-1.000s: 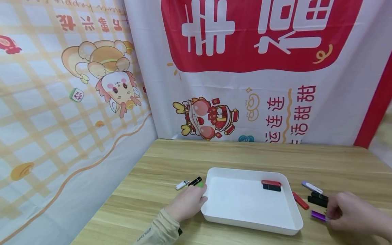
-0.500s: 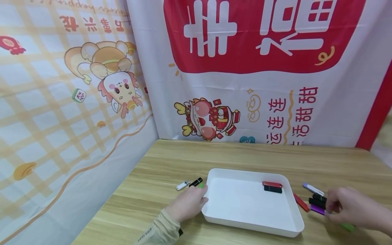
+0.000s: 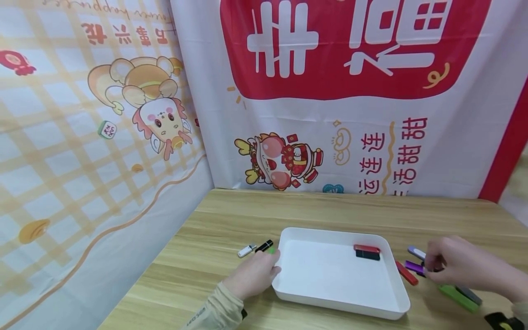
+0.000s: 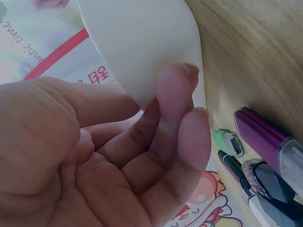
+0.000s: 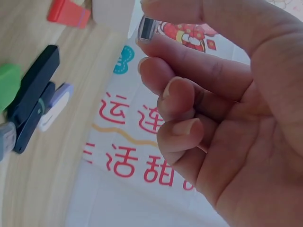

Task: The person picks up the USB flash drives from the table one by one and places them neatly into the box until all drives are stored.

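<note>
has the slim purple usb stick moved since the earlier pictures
Yes: in the head view, the slim purple USB stick, pinched in the right hand, has moved left and away from the person, closer to the white rectangular tray.

A tray stands on the bench, two flash drives inside near its far right corner. Left of it lie other drives; right, further drives. Behind hangs a banner.

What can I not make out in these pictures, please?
Head: purple stick, one end hidden by right hand.
Head: leftmost green stick, mostly hidden by left hand.
Left wrist: second purple stick, cut off by right edge.
Right wrist: tray, cut off by top edge.
</note>
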### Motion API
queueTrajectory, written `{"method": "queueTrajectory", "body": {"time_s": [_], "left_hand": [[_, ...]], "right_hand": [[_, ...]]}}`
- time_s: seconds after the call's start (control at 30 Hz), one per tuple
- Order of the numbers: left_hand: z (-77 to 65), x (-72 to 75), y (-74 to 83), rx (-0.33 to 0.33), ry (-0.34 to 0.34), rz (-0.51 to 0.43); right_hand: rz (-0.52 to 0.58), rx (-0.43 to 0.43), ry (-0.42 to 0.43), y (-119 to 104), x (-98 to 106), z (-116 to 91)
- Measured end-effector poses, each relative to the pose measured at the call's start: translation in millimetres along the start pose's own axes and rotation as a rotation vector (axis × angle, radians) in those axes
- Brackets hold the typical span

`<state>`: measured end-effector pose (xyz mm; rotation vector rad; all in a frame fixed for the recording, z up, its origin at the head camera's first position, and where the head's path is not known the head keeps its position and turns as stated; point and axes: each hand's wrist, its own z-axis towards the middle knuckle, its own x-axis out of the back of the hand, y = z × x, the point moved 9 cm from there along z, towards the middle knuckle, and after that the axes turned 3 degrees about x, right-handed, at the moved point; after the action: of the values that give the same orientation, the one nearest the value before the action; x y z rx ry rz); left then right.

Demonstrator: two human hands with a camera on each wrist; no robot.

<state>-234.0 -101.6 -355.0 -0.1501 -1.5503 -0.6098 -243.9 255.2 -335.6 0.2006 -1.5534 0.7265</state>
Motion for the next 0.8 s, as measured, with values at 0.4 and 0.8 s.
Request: {"method": "queueTrajectory", "body": {"time_s": [0.4, 0.8], "left_hand": [[3.5, -4.4, -3.6, 0.02, -0.012, 0.001], [4.0, -5.8, -3.1, 0.017, -0.021, -0.005]], "right_hand": [[0.039, 0.018, 0.007, -21, 12, 35], [-0.033, 0.075, -0.025, -42, 3, 72]]}}
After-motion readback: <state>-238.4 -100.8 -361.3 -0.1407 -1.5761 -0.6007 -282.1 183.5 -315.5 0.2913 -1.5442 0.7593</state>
